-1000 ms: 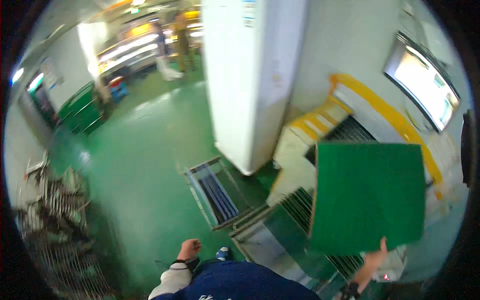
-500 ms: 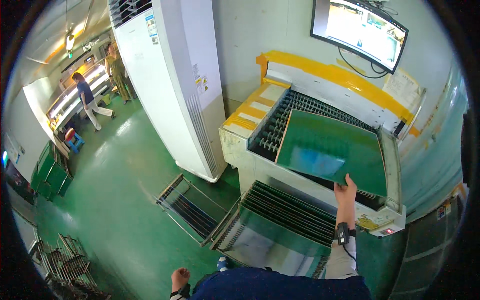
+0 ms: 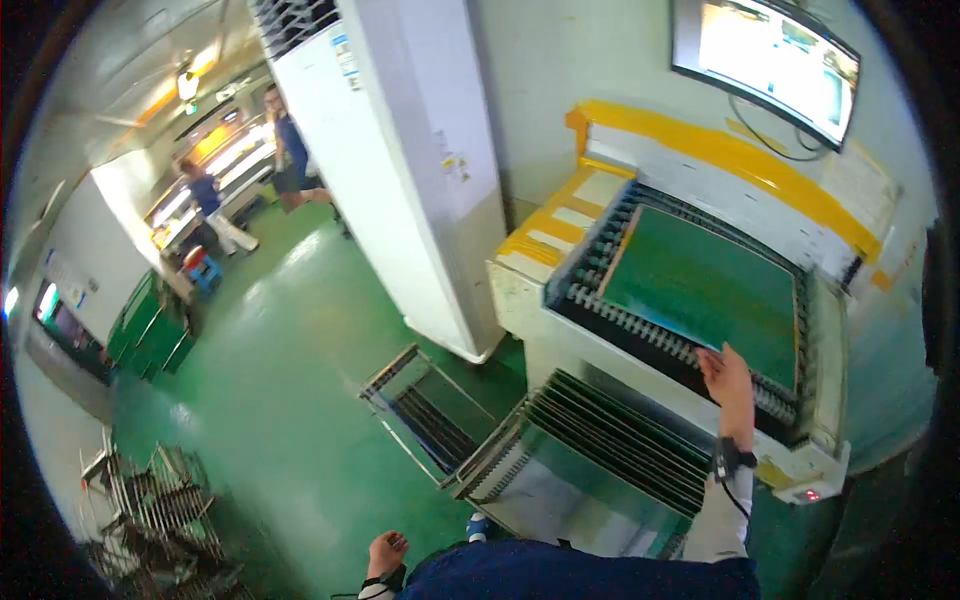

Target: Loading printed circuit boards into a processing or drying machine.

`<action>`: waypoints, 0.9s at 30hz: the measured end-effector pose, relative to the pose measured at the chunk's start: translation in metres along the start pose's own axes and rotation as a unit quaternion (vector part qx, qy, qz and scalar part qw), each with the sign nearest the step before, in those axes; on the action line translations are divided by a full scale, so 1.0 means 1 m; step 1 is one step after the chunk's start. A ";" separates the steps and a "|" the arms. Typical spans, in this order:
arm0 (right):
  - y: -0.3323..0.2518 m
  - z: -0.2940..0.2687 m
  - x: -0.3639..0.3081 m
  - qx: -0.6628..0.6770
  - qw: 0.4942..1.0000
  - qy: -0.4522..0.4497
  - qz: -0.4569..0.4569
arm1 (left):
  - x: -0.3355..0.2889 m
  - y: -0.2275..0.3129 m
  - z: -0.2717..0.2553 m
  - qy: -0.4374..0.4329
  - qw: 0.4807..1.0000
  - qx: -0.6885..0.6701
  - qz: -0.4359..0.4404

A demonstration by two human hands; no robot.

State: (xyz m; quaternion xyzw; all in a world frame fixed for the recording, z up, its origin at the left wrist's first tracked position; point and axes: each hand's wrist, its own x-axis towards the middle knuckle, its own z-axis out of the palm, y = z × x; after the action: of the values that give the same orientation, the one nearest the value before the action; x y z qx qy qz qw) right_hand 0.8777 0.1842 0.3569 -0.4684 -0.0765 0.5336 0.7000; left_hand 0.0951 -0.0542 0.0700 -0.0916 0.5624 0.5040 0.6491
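A square green panel point(image 3: 710, 290) with a thin copper-coloured border lies flat on the black rollers point(image 3: 625, 315) of a white machine. At its near edge is my right hand point(image 3: 728, 380), thumb and fingers parted; whether a fingertip still touches the edge is hard to tell. My left hand point(image 3: 387, 553) hangs low by my body, loosely curled and holding nothing. In front of me, below the machine, stands a rack point(image 3: 480, 478) with several upright green panels point(image 3: 610, 430) in its slots.
An empty-looking wire rack point(image 3: 420, 410) stands on the floor to the left. Behind it rises a tall white cabinet unit point(image 3: 420, 200). More metal racks point(image 3: 160, 510) stand at lower left. A monitor point(image 3: 770, 65) hangs above the machine. Two people are at the far left.
The green panel has gone from tilted in my right hand to flat on the rollers, and that hand's grip has loosened. My view has shifted left; a far person has moved.
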 end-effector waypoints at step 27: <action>0.005 0.004 0.029 -0.779 0.476 0.103 -0.394 | -0.022 -0.025 0.036 0.038 0.997 0.011 0.064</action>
State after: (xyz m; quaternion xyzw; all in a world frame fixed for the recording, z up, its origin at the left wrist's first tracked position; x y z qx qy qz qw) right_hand 0.8846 0.2104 0.3441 -0.7934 -0.5648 -0.1301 0.1862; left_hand 0.1404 -0.0530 0.0895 -0.0673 0.5965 0.5345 0.5949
